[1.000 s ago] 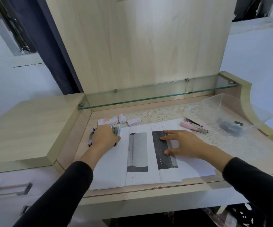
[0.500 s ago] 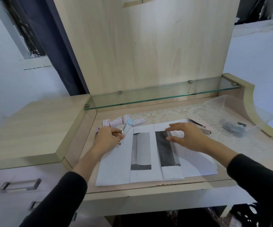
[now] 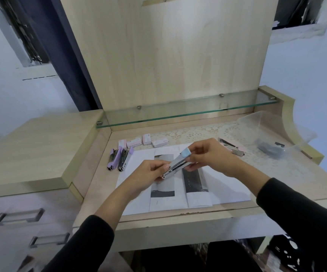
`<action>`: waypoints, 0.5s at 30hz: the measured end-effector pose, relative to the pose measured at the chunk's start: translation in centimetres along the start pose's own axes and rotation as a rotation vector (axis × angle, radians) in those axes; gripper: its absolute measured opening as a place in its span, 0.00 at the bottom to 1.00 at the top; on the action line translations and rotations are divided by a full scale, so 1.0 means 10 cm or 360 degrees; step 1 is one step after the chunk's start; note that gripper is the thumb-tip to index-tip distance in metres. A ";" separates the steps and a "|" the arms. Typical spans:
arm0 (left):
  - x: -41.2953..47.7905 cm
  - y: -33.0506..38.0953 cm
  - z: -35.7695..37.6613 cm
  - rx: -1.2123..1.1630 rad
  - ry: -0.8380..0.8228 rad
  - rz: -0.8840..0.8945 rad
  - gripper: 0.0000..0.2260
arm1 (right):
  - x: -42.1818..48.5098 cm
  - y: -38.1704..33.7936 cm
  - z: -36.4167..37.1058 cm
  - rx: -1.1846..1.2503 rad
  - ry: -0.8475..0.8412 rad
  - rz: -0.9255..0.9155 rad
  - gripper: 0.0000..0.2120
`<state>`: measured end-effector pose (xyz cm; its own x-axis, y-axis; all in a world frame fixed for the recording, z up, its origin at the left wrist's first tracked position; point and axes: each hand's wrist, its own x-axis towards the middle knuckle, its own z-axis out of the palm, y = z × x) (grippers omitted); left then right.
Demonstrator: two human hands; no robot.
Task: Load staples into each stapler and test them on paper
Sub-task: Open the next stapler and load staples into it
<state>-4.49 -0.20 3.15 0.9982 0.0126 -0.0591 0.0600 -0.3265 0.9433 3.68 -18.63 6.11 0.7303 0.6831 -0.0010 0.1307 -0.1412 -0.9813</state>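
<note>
Very little print here is clear enough to read. The pink staple boxes, in a row just behind the paper, carry small dark lettering. On the second box from the left one line looks like "STAPLES", though it is too blurred to be sure. The other boxes show only smudged label marks. The dark printed bands on the paper hold no legible words. Below and to the right of the paper, dark fabric bears white marks, one resembling the letter "A"; the others are unreadable.
</note>
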 end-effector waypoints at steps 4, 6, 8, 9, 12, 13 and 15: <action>-0.02 0.02 0.07 0.0014 0.0013 -0.0028 0.10 | -0.07 0.09 -0.04 0.0164 0.0026 0.0017 0.09; -0.01 0.04 0.11 0.0003 0.0021 -0.0028 0.10 | -0.08 0.12 -0.05 0.0227 0.0051 0.0029 0.10; 0.00 0.07 0.16 -0.0001 0.0048 0.0008 0.10 | -0.08 0.14 -0.06 0.0246 0.0104 0.0020 0.09; 0.01 0.08 0.20 0.0000 0.0082 0.0038 0.09 | -0.08 0.14 -0.06 0.0231 0.0129 0.0012 0.09; 0.06 0.14 0.30 -0.0036 0.0250 0.0128 0.10 | -0.08 0.14 -0.05 0.0164 0.0151 0.0001 0.08; 0.08 0.14 0.33 -0.0034 0.0320 0.0142 0.10 | -0.09 0.14 -0.05 0.0157 0.0153 0.0001 0.08; 0.12 0.15 0.38 -0.0014 0.0452 0.0146 0.09 | -0.09 0.15 -0.03 0.0160 0.0166 0.0005 0.09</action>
<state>-3.21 -4.23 3.28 0.9616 0.2474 0.1193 -0.0320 -0.3306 0.9432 3.43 -19.71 4.70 0.7969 0.6040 0.0107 0.0643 -0.0671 -0.9957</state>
